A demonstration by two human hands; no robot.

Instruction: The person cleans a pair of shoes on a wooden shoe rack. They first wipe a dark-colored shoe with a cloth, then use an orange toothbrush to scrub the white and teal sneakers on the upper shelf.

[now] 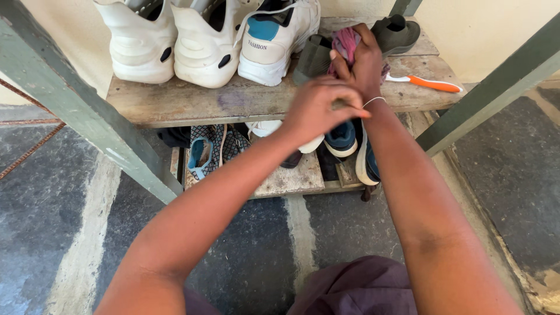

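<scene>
Right hand (364, 61) grips a pink cloth (348, 42) against a dark green shoe (312, 58) (on the wooden shelf (233, 99)); left hand (318, 111) curls loosely, its grasp unclear

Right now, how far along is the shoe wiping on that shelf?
Looks done: three white sneakers stand in a row on the wooden shelf, clean as far as I can tell. In hand: the right hand grips a pink cloth beside a dark green shoe; the left hand hovers close below. Left: the second green shoe, lower-shelf shoes; the orange-handled brush lies unused.
</scene>
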